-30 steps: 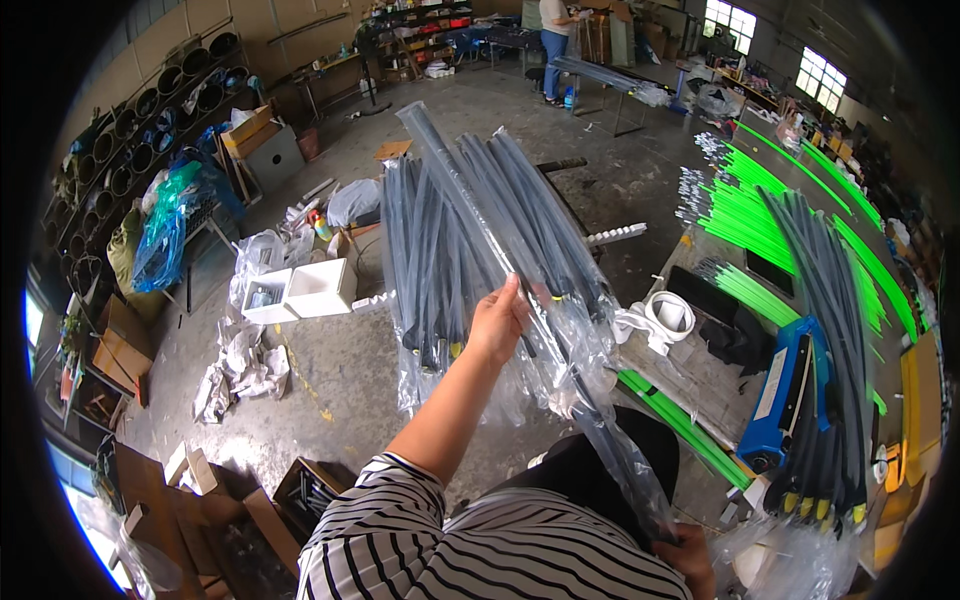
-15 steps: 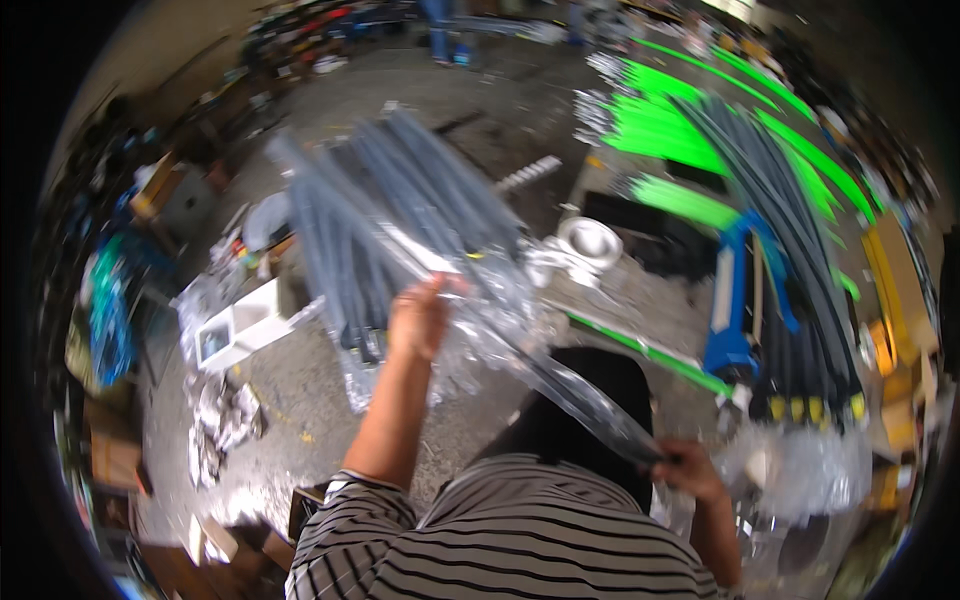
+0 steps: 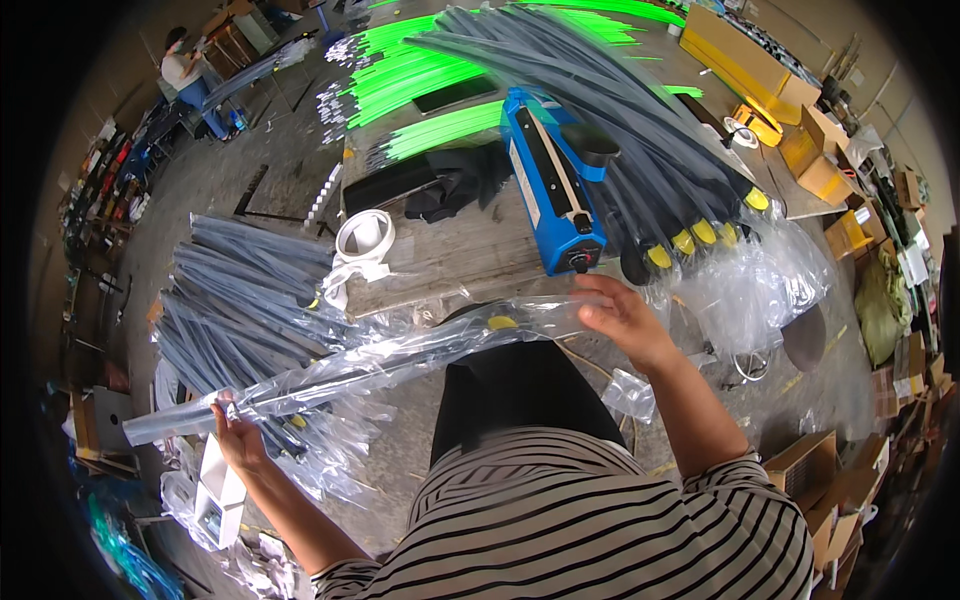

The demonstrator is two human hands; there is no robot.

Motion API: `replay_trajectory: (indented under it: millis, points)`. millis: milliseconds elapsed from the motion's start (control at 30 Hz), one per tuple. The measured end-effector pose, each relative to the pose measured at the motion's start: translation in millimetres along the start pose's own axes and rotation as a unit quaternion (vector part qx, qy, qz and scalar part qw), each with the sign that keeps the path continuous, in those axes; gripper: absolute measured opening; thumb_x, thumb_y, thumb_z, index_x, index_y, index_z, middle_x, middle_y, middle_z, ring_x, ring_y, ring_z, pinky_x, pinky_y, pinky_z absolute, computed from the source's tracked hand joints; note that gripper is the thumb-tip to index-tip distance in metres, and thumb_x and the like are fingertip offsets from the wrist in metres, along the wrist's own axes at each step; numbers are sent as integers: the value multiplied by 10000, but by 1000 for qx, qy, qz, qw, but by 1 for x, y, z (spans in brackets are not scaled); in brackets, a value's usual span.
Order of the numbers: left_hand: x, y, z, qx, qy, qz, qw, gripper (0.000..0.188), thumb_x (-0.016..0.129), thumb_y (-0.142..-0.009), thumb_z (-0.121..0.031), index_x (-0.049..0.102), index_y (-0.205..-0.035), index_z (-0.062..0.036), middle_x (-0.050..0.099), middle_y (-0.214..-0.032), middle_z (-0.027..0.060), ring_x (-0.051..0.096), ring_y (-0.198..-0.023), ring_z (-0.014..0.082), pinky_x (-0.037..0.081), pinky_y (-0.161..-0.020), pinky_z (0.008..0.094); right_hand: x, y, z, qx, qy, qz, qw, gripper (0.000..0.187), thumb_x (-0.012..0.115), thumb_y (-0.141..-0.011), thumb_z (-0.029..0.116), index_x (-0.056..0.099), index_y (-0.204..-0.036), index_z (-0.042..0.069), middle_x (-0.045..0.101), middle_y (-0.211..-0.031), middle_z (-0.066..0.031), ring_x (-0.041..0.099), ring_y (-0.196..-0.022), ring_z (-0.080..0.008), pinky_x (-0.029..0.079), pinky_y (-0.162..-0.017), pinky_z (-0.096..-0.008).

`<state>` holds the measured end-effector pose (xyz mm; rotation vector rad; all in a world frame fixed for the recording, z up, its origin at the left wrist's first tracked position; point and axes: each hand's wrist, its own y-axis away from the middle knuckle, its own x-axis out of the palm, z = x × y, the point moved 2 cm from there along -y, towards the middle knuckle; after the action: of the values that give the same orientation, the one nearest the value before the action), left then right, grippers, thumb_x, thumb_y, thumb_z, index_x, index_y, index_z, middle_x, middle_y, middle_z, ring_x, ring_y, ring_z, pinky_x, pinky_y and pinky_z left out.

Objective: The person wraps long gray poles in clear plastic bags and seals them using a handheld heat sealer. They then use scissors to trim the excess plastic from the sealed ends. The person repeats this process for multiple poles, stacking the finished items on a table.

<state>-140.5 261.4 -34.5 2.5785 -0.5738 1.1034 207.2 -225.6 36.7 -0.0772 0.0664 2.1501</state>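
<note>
Looks down from head height, past the striped shirt (image 3: 580, 510), to the left hand (image 3: 240, 445) and right hand (image 3: 628, 322). Sits close to the shirt, a bit farther from the surface (image 3: 420, 275), far from the person (image 3: 183, 72) at top left. Sees wide, with bent edges.

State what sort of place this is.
Likely a workshop or packing area, judging by the green rods and blue machine on the worktable, and the cardboard boxes at the right.

Shirt (image 3: 600, 520), pale with thin black stripes; sleeves (image 3: 745, 492), likewise striped, at the shirt's sides; legwear (image 3: 525, 385), black, adjoining the shirt.
</note>
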Motion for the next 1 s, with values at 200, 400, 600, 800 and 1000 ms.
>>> replay_trajectory:
  millis: [200,400,600,800,1000]
  points:
    - [-19,6,-27,-17,14,-27,999,264,562,-816,-205,565,-997,-13,602,-976,83,552,-923,177,394,-891,342,-13,4,28,-51,-68,-141,986,157,573,-809,131,579,-715,5,514,-547,-1,426,-446,-38,346,-421,-168]
    - [-40,6,-35,-12,46,-51,998,245,562,-814,-173,567,-1002,-16,593,-999,95,537,-949,187,365,-923,335,-17,1,28,-41,-106,-131,985,368,438,-882,301,576,-808,-33,540,-592,-44,489,-503,-89,380,-479,-203]
    - [-30,7,-32,1,65,-123,990,314,547,-821,-229,534,-1070,-37,548,-1089,107,479,-1044,253,277,-971,465,-20,-1,36,22,-233,-83,969,583,356,-867,474,555,-909,-72,606,-747,-125,599,-649,-170,467,-610,-243]
    - [-44,3,-38,-4,66,-50,997,353,546,-823,-194,504,-1103,17,556,-1080,102,499,-1013,206,328,-948,344,-5,-3,51,-10,-56,-73,996,313,535,-827,271,568,-833,-40,584,-662,-73,550,-558,-115,438,-500,-233]
    - [-35,5,-39,13,112,-24,993,378,508,-844,-145,433,-1170,30,513,-1147,120,474,-1065,204,307,-975,346,-4,-6,44,-113,90,-200,969,148,578,-785,114,559,-711,-13,464,-528,-10,393,-455,-52,315,-428,-221]
